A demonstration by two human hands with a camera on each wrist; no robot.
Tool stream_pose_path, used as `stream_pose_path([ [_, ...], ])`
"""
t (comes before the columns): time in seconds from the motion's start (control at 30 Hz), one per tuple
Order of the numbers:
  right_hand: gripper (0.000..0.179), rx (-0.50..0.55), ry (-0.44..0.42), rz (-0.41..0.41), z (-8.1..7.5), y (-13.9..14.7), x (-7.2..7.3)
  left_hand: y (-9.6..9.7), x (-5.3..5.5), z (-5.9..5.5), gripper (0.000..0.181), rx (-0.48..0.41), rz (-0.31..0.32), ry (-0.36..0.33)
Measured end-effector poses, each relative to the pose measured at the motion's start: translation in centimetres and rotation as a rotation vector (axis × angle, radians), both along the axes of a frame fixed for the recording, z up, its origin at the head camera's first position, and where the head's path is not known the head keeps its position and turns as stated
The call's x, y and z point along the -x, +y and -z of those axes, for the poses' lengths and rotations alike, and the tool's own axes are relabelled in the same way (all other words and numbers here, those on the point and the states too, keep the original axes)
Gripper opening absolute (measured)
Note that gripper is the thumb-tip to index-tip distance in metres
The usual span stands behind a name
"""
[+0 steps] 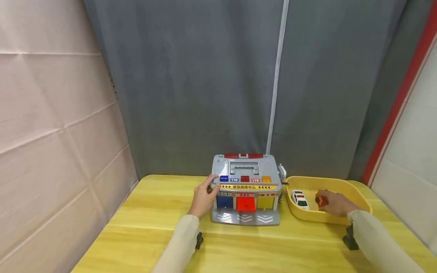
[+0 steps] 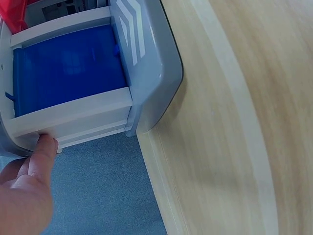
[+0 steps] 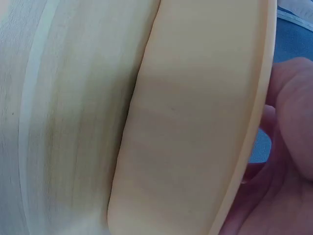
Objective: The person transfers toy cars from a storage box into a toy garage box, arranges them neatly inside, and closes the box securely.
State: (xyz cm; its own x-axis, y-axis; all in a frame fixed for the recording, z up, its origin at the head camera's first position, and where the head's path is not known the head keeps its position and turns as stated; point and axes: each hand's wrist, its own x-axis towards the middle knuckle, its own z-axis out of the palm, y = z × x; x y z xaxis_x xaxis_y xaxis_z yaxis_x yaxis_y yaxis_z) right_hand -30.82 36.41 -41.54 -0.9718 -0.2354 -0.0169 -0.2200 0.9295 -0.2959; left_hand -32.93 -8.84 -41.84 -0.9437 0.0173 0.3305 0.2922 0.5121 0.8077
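A grey toy garage (image 1: pixel 244 201) with blue, red and yellow doors stands on the table. The red door (image 1: pixel 246 204) sticks out toward the front; the blue door (image 2: pixel 68 68) is down. My left hand (image 1: pixel 203 197) grips the garage's left front roof corner, thumb at the front edge. In the left wrist view its fingertips touch the white side wall. My right hand (image 1: pixel 336 204) reaches into a yellow bin (image 1: pixel 355 189) and pinches a small red toy vehicle (image 1: pixel 321 200). The bin's wall hides that vehicle in the right wrist view.
Left of the right hand, a white toy car (image 1: pixel 300 200) with a red roof patch lies in the bin. A grey handle (image 1: pixel 244 167) lies on the garage roof. Behind the table (image 1: pixel 153 212) hangs a grey curtain (image 1: pixel 205 94).
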Motion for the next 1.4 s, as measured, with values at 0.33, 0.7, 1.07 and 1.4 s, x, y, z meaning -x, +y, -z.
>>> stream_pose_path([
  [0.33, 0.054, -0.04, 0.05, 0.111, 0.4, 0.1, 0.4, 0.0, 0.3, -0.1, 0.034, -0.006, 0.01, 0.024],
  [0.7, 0.043, -0.039, 0.191, 0.114, 1.1, 0.2, 0.1, -0.2, 0.1, 0.1, 0.035, 0.004, 0.021, 0.006],
  [1.07, 0.042, -0.024, 0.273, 0.133, 0.4, -0.9, -0.3, -0.3, 0.3, 0.1, 0.038, -0.003, 0.029, 0.007],
  [1.4, 0.048, 0.02, 0.339, 0.12, -0.7, -2.1, -1.1, -0.3, 0.2, 0.1, 0.037, -0.003, 0.038, 0.007],
])
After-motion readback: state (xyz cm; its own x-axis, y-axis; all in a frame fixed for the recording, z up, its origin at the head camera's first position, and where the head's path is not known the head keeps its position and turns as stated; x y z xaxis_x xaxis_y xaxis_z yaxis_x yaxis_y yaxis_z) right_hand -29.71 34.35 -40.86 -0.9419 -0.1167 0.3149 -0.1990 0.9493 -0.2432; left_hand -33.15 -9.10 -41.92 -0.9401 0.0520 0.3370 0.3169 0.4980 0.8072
